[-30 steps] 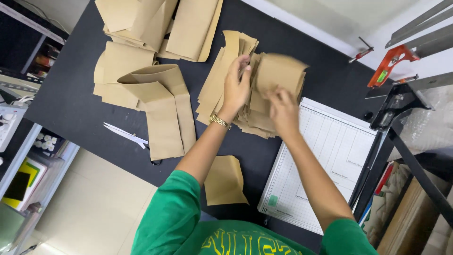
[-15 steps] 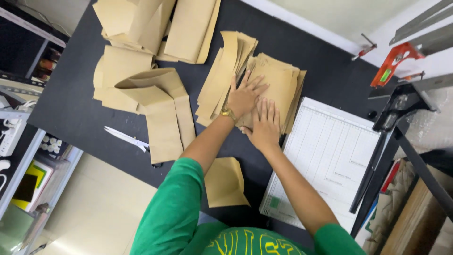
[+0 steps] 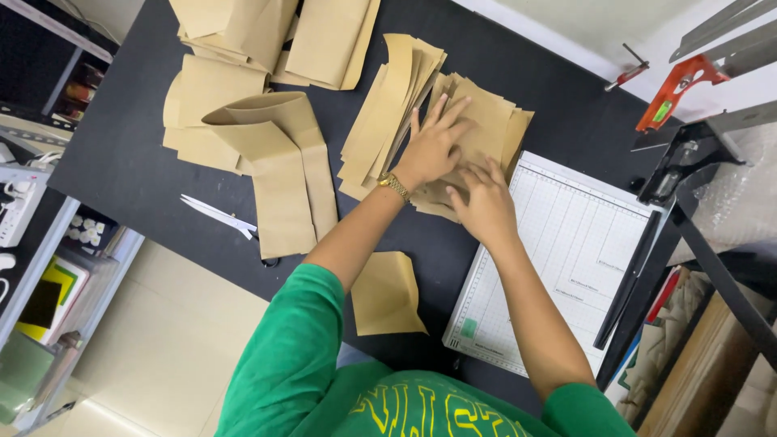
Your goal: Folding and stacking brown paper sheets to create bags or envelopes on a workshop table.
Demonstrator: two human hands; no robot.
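Note:
Both my hands lie flat on a stack of brown paper sheets on the black table. My left hand presses its spread fingers on the stack's middle; a gold watch is on that wrist. My right hand rests on the stack's near edge, fingers apart. Neither hand grips anything. A second fanned pile of brown paper lies just left of the stack.
A white paper cutter with a grid and a raised black blade arm sits right of the stack. Scissors lie at the left. Folded brown paper pieces and more piles cover the far left. One loose piece hangs at the near edge.
A second ago my hands held a folded brown sheet above the stack. It has been laid down, and both hands now press flat on the stack.

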